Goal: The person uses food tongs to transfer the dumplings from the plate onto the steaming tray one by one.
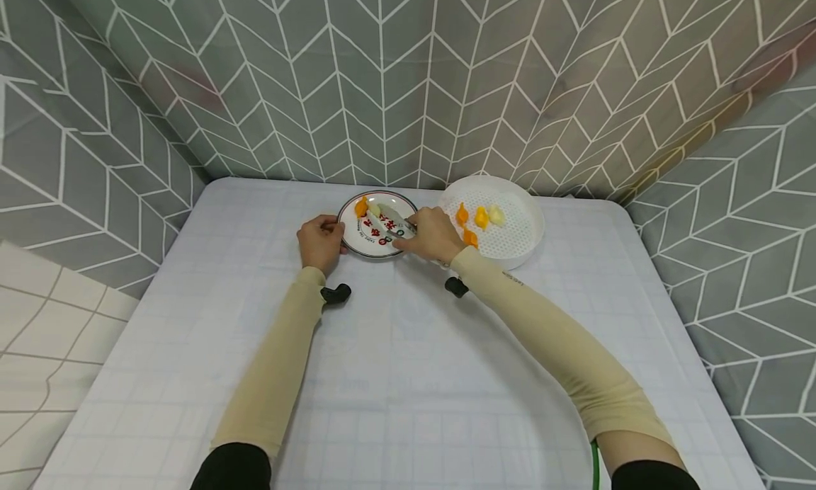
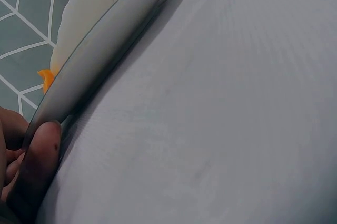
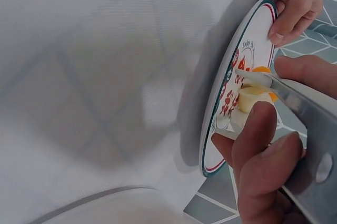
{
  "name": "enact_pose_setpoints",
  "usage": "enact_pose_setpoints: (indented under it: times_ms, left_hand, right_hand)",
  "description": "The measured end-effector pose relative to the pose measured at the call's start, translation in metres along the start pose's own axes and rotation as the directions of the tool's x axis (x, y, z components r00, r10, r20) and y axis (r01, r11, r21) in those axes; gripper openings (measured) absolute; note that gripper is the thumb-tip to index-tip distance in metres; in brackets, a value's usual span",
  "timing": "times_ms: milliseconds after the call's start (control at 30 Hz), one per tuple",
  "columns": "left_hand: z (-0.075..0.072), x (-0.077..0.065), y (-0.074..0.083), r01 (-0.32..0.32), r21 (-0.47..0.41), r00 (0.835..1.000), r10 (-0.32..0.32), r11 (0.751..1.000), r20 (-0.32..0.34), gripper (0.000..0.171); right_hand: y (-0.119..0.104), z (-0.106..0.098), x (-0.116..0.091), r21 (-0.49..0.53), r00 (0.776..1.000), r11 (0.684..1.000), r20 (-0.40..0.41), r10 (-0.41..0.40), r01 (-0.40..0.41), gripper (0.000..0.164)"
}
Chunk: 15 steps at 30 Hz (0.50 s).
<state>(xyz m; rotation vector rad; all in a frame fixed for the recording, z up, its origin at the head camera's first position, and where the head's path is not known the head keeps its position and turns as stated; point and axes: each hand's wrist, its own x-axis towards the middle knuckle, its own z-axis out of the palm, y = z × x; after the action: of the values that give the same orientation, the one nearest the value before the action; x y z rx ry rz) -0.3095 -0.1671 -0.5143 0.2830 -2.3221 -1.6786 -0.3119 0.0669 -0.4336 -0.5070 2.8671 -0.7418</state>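
My left hand pinches the left rim of a round white plate with a dark edge and red print; in the left wrist view, the thumb lies against the plate's side. Metal tongs with white tips are gripped in my right hand, reaching over the plate from the right. Their tips stand on either side of a pale yellow piece, whose kind is unclear. Beside it on the plate sits an orange piece, partly hidden behind the tongs in the right wrist view.
A round white perforated basket stands to the right of the plate, partly behind my right hand. Several orange pieces and a pale yellow piece lie in it. White cloth covers the table; a patterned curtain hangs behind.
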Motion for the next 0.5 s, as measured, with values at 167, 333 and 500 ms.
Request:
enact_pose_setpoints:
  times_ms: [167,333,500]
  left_hand:
    - [0.002,0.0,-0.002,0.009,0.009,1.0,-0.009,1.0,-0.003,0.023]
    - [0.002,0.001,-0.003,0.007,0.006,1.0,-0.007,1.0,-0.007,0.023]
    - [0.002,0.002,-0.003,0.006,0.005,1.0,-0.006,1.0,-0.009,0.023]
  right_hand:
    - [0.001,-0.001,-0.002,0.003,1.0,1.0,0.003,-0.006,0.006,0.043]
    - [0.005,-0.006,-0.005,0.022,1.0,1.0,0.016,-0.018,0.018,0.038]
    - [0.01,-0.014,-0.009,0.055,0.999,0.998,0.039,0.005,-0.007,0.048]
